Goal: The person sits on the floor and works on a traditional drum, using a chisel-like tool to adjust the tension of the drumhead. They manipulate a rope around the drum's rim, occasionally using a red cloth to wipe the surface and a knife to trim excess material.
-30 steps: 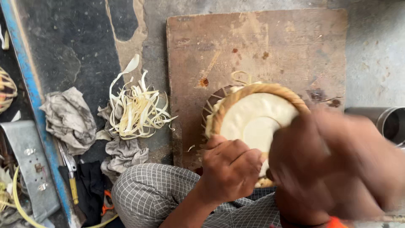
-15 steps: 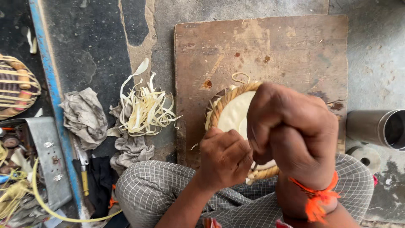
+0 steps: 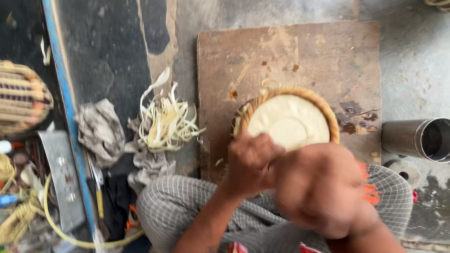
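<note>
Round pale-centred woven basket [image 3: 288, 121]

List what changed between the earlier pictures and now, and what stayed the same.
The right hand, which half a second ago covered much of the pale disc in the woven basket rim, has pulled back toward the body and is blurred with motion, so most of the disc shows again. The left hand stays at the basket's near edge. The wooden board, pile of strips and metal cylinder lie as before.
</note>
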